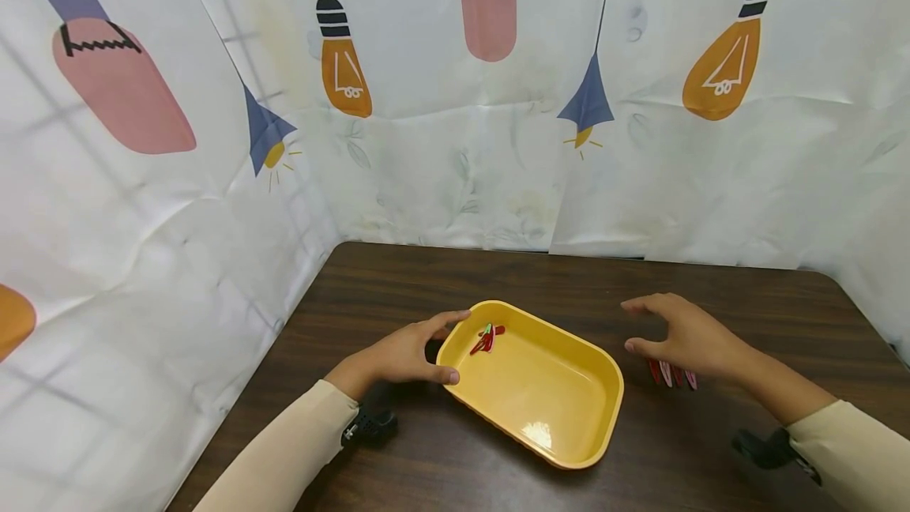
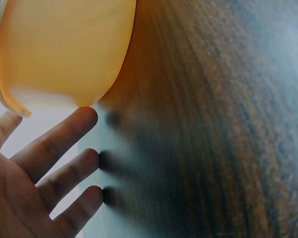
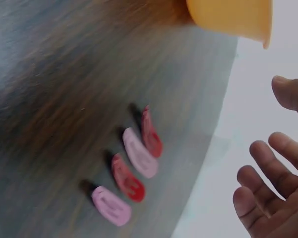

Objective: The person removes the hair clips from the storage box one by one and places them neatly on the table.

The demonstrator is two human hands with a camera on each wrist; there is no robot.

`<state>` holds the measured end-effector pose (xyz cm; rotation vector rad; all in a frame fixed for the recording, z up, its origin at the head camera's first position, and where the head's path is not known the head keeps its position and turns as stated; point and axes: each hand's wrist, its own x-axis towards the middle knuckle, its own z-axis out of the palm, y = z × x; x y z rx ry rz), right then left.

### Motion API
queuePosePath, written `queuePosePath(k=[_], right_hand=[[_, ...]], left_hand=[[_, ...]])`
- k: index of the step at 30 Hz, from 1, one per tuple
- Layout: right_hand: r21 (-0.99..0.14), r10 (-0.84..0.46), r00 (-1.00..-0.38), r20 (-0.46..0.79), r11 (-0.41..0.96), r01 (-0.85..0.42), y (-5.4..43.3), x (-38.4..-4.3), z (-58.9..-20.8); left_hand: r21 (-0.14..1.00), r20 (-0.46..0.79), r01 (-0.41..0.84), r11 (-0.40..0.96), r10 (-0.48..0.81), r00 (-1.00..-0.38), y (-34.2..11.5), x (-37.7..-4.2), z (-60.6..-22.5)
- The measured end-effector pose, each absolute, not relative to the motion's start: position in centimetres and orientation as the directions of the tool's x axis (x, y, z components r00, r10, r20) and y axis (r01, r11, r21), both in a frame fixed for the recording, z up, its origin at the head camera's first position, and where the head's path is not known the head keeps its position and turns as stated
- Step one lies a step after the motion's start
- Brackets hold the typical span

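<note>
A shallow yellow tray [image 1: 540, 354] lies at a slant on the table. At its left end my left hand [image 1: 405, 350] holds the rim between thumb and index finger, its other fingers [image 2: 67, 173] spread below the rim beside the tray wall. Several snap hair clips [image 1: 486, 338], red and pink with a bit of green, are bunched in the tray's far left corner. To the right, my right hand [image 1: 686, 334] hovers with fingers parted and nothing in them. Below it, red and pink hair clips [image 3: 128, 176] lie in a row on the table, partly hidden in the head view.
The dark wood-grain table [image 1: 426, 275] reaches back to a white cloth [image 1: 426, 180] printed with lamps, which also hangs along the left side. Each wrist wears a black strapped device [image 1: 370, 425].
</note>
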<state>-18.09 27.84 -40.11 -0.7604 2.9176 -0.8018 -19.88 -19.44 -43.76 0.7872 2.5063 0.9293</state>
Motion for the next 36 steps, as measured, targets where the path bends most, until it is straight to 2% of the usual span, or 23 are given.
queuePosePath(k=[15,36], right_hand=[[-0.470,-0.490,-0.860,0.144,0.731,-0.495,24.6,-18.7,-39.2],[-0.462,-0.520,-0.847,0.110,0.728,-0.506,19.4,-19.6,-37.7]], left_hand=[[0.685,-0.127,0.382,0.620,0.619,-0.775,-19.4,-19.8,-43.8],[0.690,-0.128,0.377,0.618,0.617,-0.777,-19.5,-19.8,-43.8]])
